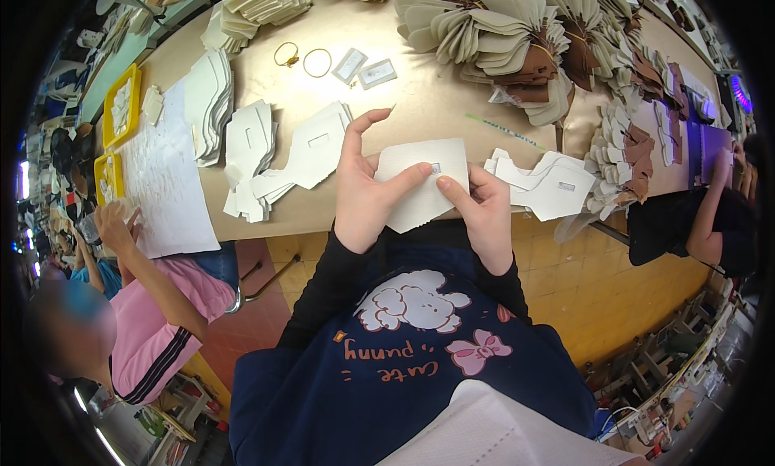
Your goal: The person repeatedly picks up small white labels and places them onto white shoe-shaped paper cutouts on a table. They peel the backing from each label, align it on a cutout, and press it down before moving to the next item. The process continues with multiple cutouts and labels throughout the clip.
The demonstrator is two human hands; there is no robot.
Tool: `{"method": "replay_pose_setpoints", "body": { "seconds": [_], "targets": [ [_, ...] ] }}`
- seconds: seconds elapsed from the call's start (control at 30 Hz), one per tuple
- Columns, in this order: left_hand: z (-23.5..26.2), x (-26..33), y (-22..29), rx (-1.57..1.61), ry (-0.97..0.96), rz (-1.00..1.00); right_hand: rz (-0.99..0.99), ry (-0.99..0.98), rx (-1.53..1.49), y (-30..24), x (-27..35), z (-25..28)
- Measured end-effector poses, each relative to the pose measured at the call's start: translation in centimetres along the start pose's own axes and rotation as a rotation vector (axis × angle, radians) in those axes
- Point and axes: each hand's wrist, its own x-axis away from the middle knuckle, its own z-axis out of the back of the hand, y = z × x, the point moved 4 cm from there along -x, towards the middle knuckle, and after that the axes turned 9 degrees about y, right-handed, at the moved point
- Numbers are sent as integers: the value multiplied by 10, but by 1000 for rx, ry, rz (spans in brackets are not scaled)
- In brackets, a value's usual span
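Note:
Above the table's near edge, both my hands hold a small stack of white cut pieces (420, 204) with a little grey label (436, 168) on the top one. My left hand (363, 192) grips the stack's left side, its thumb pressing beside the label and its index finger raised. From the right, my right hand (488, 228) pinches the stack, thumb on top just below the label. The fingers underneath are partly hidden. White pieces with a slot outline (321, 139) lie beyond my left hand. To the right rest white pieces with a small label (565, 186).
Two small label packets (377, 74) and rubber bands (317, 62) lie farther back. Bundles of beige and brown pieces (517, 42) fill the far right. At left, a co-worker in a pink shirt (161, 305) sits by yellow trays (121, 107). Another person's arm (710, 216) shows at right.

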Motion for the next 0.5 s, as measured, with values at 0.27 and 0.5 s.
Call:
{"method": "replay_pose_setpoints", "body": {
  "seconds": [0.27, 0.5],
  "targets": [
    [2, 2, -2, 161, 115, 7, 25, -13, -31, -3, 0, -5],
    [5, 1, 3, 18, -43, 7, 4, 9, -165, -7, 1, -5]
  ]
}}
